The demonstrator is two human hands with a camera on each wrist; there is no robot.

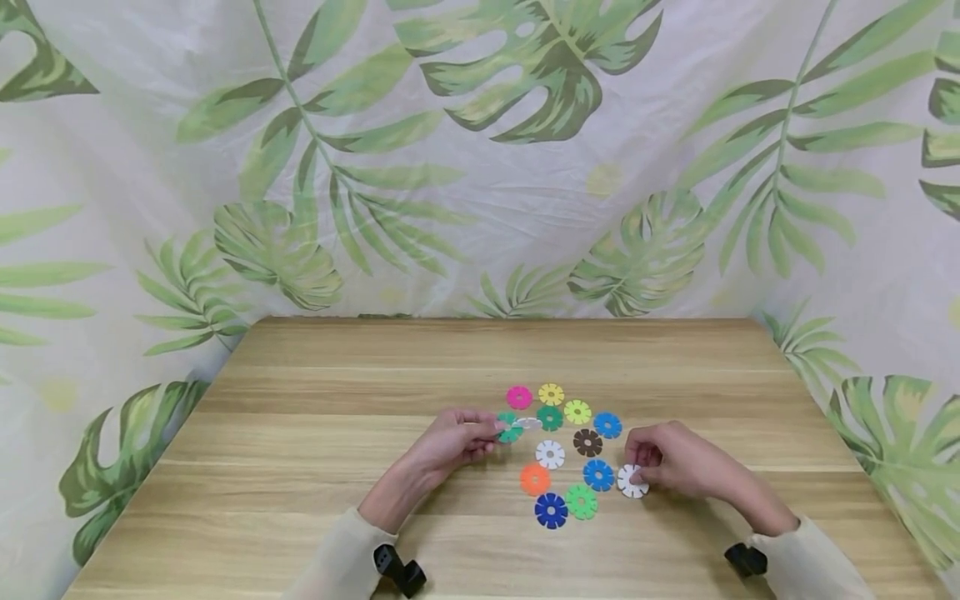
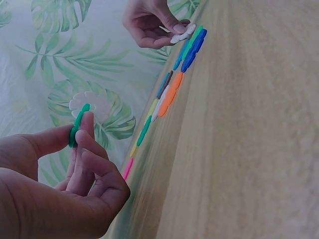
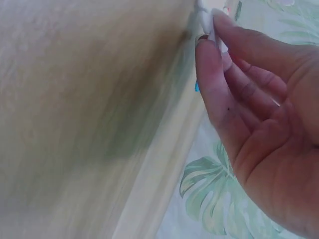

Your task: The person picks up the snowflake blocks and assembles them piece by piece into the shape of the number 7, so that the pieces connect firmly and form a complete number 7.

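Note:
My left hand (image 1: pixel 452 439) pinches a green notched interlocking disc (image 1: pixel 513 435) between thumb and fingertips, raised off the table in the left wrist view. A white disc (image 2: pixel 94 107) is slotted into that green one, standing crosswise to it. On the right, my right hand (image 1: pixel 675 460) pinches another white notched disc (image 1: pixel 629 485) by its edge, beside a light blue disc (image 1: pixel 598 476). The right wrist view shows this disc (image 3: pixel 206 22) almost edge-on between thumb and finger, partly cut off at the top.
Several loose discs lie flat between the hands, among them pink (image 1: pixel 519 397), yellow (image 1: pixel 551 394), brown (image 1: pixel 587 442), orange (image 1: pixel 535 479) and dark blue (image 1: pixel 551 511). They rest on a wood-grain table (image 1: pixel 337 375). Behind it hangs a leaf-patterned cloth (image 1: pixel 480 233).

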